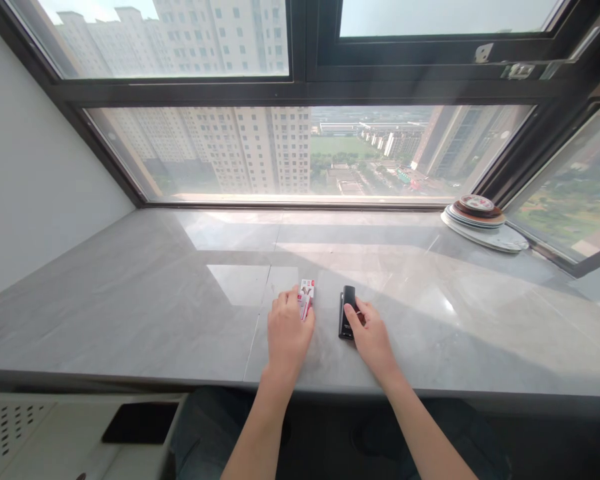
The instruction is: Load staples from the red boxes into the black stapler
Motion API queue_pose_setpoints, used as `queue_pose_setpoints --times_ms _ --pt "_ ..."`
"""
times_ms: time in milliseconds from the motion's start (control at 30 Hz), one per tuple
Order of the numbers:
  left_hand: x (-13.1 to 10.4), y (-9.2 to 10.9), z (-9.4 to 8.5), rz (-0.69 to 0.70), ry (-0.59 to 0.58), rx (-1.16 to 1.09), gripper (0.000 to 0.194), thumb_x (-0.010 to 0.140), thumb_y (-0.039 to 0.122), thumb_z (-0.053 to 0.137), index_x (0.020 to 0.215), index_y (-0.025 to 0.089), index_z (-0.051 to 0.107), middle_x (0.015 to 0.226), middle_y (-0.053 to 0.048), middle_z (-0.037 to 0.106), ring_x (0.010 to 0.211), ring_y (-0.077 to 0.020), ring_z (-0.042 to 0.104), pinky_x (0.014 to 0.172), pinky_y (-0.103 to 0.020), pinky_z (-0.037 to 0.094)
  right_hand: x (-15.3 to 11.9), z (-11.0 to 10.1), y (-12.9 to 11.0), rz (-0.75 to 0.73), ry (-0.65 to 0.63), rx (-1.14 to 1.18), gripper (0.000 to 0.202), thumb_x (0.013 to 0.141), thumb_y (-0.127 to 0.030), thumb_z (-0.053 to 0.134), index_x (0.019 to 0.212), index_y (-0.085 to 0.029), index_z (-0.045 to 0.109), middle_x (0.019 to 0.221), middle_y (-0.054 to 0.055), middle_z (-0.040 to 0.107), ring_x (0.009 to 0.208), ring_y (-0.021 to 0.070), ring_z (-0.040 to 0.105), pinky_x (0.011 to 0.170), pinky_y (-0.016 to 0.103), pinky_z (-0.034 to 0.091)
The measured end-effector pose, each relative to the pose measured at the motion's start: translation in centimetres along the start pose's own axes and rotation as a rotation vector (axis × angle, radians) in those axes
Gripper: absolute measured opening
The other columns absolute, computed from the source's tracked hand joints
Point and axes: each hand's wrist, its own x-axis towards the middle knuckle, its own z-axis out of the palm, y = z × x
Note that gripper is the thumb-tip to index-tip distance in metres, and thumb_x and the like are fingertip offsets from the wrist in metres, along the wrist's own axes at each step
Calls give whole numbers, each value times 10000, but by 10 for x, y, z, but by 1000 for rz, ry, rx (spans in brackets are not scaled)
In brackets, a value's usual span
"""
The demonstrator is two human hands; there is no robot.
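Observation:
A small white box with red and pink print (307,288), like a box of staples, lies on the grey stone-look sill. Over its left side rests my left hand (287,328), fingers curled and thumb along the near right edge, gripping it. A short way to the right is a black stapler (349,295), its length pointing towards the window. My right hand (373,333) holds it from the right, with the thumb across its top and the other fingers partly hidden at its side. The box and the stapler are apart.
A stack of round plates or mats (480,217) sits at the far right corner by the window frame (300,92). Below the sill's front edge, at left, a dark flat rectangle (140,423) lies on a white surface (45,453). Sunlight patches cross the sill (155,307).

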Motion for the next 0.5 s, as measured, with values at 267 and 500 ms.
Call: queue_pose_setpoints --times_ms 267,500 --pt "37 -43 -19 -50 -11 -47 398 938 306 623 1327 220 622 1284 -110 633 1211 -288 579 1016 -395 471 -10 -5 -4 2 -12 15 501 998 -570 522 1311 -218 693 1013 64 647 822 203 612 756 329 520" --pt "8 -23 -5 41 -42 -24 399 933 321 655 1326 267 612 1259 -88 625 1181 -272 576 1002 -384 470 -7 -4 -1 -3 -14 32 525 981 -574 549 1336 -212 686 1031 72 663 828 208 614 758 333 529"
